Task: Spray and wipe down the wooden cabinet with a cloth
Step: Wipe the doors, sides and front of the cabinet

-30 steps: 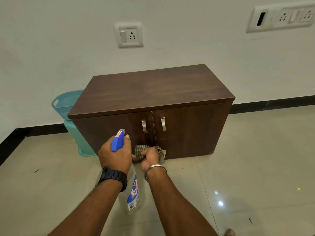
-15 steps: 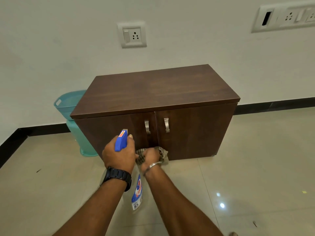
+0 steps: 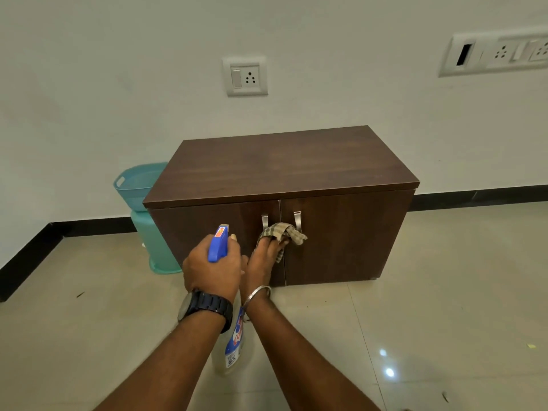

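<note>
A low dark-brown wooden cabinet point(image 3: 296, 164) with two doors and two metal handles stands against the white wall. My left hand point(image 3: 212, 272), with a black watch on the wrist, grips a spray bottle point(image 3: 234, 342) with a blue trigger head; the nozzle points at the left door. My right hand point(image 3: 262, 262), with a metal bangle on the wrist, presses a checked cloth point(image 3: 283, 231) flat against the door fronts, just below the two handles at the seam between the doors.
A teal plastic bin point(image 3: 139, 188) stands at the cabinet's left side against the wall. Sockets are on the wall above point(image 3: 245, 76) and at the upper right point(image 3: 498, 53). Glossy beige tiles cover the floor, with a black skirting along the wall.
My right hand has moved the cloth up the door fronts from near the cabinet's bottom edge to just under the handles. The left hand with the bottle rose slightly.
</note>
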